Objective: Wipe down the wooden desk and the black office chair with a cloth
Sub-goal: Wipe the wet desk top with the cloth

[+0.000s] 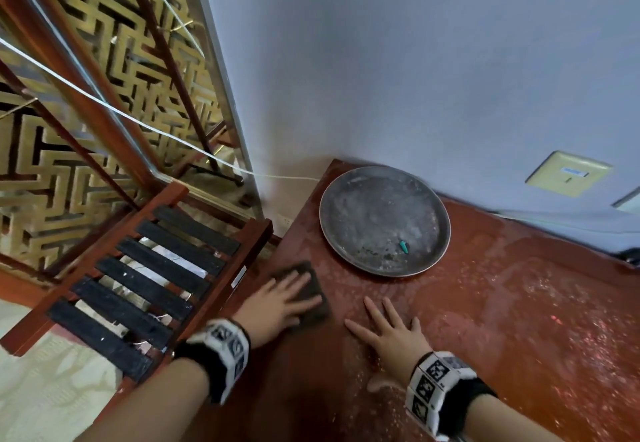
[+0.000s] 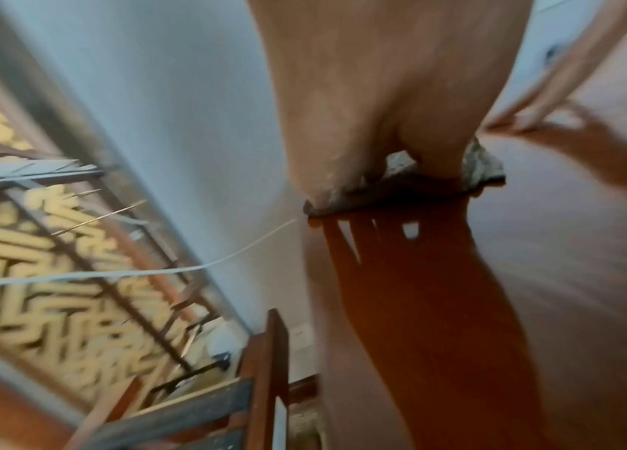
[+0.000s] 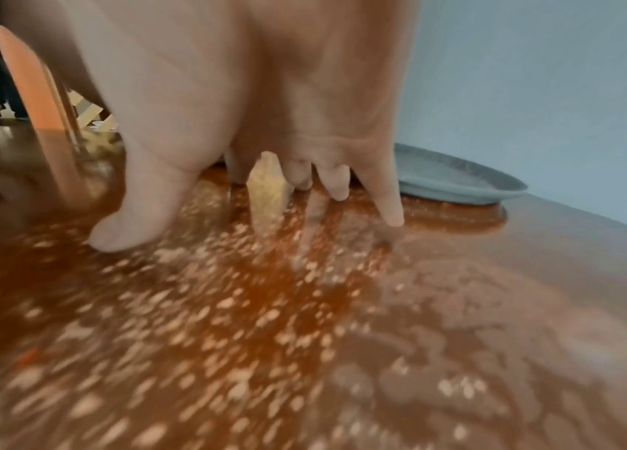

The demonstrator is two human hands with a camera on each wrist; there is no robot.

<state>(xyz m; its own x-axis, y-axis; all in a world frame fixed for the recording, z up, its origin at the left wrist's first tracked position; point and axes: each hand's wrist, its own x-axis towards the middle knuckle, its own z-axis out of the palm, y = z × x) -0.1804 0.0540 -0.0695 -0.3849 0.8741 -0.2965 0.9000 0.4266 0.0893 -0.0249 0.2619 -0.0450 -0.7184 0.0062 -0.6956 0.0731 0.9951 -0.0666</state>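
Desk (image 1: 450,337) blurred; flat left hand (image 1: 277,299) half-hides cloth (image 1: 311,306); right hand (image 1: 391,334) splayed flat.

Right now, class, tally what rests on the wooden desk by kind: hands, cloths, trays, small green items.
Hands: 2, left hand, right hand
Cloths: 1, cloth
Trays: 1, tray
Small green items: 1, green item
Total: 5

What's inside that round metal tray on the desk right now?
The tray holds one small green object, some dark crumbs near it, and a dusty whitish film. Nothing covers the inside; only the desk patch beneath it is hidden.
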